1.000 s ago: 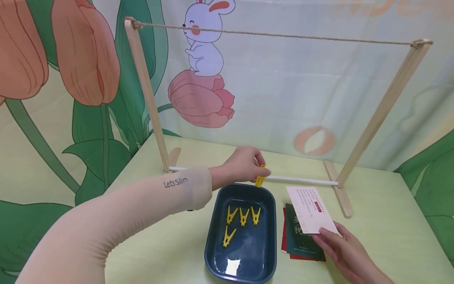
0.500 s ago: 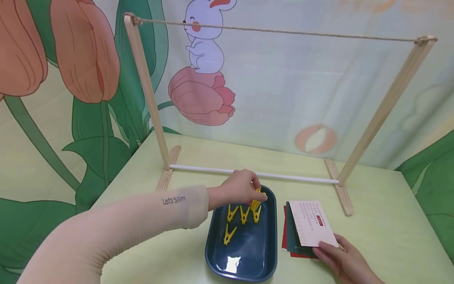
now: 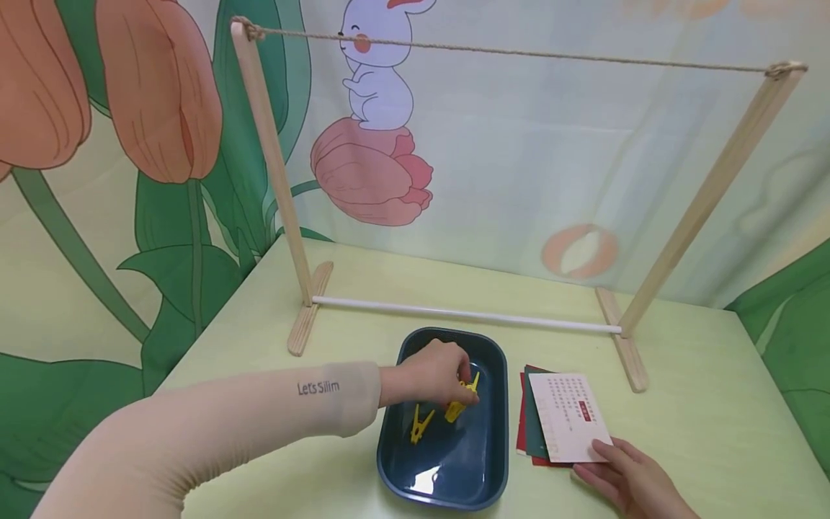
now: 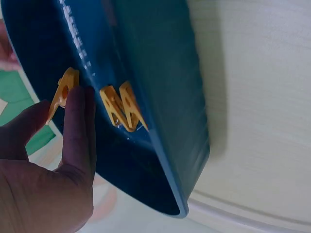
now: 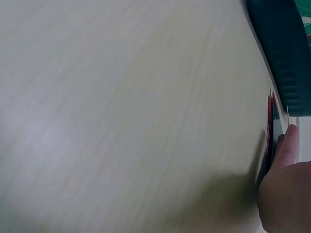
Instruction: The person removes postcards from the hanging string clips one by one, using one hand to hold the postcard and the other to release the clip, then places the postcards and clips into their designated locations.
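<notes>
My left hand is inside the dark blue tray, pinching a yellow clothespin between thumb and fingers. Two more yellow clothespins lie beyond those fingers in the left wrist view. A single yellow clothespin lies nearer the middle of the tray in the head view. The left hand partly hides the others there. To the right of the tray, my right hand grips the lower edge of a white printed card, thumb on top. Beneath that card are a green card and red cards.
Behind the tray stands a wooden frame with a left post and a right post. Twine is strung between the post tops, and a white rod joins the feet. A printed cloth hangs behind the table.
My left hand has come down and toward me into the tray, carrying the clothespin. My right hand has lowered the white card onto the other cards.
</notes>
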Motion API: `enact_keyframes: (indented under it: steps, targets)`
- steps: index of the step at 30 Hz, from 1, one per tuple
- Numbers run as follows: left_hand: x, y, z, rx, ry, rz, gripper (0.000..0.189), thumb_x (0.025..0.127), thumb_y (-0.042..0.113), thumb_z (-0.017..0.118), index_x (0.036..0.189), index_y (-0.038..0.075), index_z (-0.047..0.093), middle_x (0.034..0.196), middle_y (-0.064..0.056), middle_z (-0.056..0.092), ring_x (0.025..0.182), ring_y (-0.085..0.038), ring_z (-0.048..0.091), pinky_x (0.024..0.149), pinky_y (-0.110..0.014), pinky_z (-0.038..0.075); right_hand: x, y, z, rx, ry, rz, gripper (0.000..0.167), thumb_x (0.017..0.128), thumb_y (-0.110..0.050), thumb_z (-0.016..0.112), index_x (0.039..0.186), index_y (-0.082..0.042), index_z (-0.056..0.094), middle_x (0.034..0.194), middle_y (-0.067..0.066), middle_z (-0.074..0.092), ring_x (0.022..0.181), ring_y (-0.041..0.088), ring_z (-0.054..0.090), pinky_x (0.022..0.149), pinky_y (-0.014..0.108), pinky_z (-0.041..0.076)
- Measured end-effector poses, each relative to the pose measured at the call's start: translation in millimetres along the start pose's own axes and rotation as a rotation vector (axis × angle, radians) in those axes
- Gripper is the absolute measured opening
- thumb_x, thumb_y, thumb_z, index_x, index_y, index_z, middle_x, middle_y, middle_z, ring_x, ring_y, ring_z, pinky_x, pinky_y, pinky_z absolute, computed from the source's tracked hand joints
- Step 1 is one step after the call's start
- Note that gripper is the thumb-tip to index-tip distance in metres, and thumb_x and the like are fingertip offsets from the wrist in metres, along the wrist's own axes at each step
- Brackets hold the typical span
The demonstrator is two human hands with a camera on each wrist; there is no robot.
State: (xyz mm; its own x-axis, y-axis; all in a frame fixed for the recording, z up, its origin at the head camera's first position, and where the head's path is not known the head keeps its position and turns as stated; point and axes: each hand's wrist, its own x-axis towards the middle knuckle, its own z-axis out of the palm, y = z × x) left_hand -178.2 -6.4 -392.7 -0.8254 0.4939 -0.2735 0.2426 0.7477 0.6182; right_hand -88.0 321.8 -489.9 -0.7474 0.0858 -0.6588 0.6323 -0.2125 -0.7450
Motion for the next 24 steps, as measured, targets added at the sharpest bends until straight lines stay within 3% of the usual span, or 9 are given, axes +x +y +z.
enact_keyframes:
  steps: [7,14,21,24]
  targets:
    - [-1.9,-6.8,12.0,0.058,-0.014,0.018,0.026,0.089,0.027,0.09,0.084,0.011,0.07,0.069,0.003,0.065,0.058,-0.01,0.064,0.057,-0.02,0.054,-7.2,-1.9,-0.5,-0.012,-0.026,0.039,0.074,0.115,-0.035,0.052,0.164,0.009,0.018,0.117,0.014,0.071,0.104,0.03,0.077,0.103,0.039,0.058]
    - [-2.2,-10.5,21.3,0.097,-0.019,0.023,0.029,0.089,0.028,0.09,0.081,0.011,0.068,0.067,0.003,0.064,0.055,-0.01,0.063,0.055,-0.021,0.053,-14.1,-2.7,-1.3,-0.075,-0.026,-0.021,0.067,0.114,-0.03,0.053,0.16,0.012,0.027,0.111,0.01,0.075,0.104,0.028,0.076,0.102,0.042,0.059]
    - [-2.2,-13.7,26.9,0.132,-0.026,0.054,0.028,0.088,0.027,0.09,0.082,0.011,0.068,0.063,0.004,0.063,0.053,-0.009,0.062,0.055,-0.019,0.052,-19.6,-3.9,-6.0,-0.131,-0.045,-0.065,0.067,0.114,-0.031,0.053,0.161,0.011,0.03,0.131,0.013,0.07,0.111,0.021,0.072,0.104,0.038,0.057]
    - [-0.6,-14.4,29.4,0.16,-0.026,0.054,0.028,0.088,0.027,0.09,0.084,0.011,0.068,0.065,0.004,0.063,0.055,-0.008,0.062,0.055,-0.019,0.053,-22.4,-3.7,-7.4,-0.131,-0.06,-0.085,0.067,0.115,-0.03,0.051,0.162,0.012,0.029,0.147,0.026,0.059,0.115,0.02,0.07,0.106,0.038,0.056]
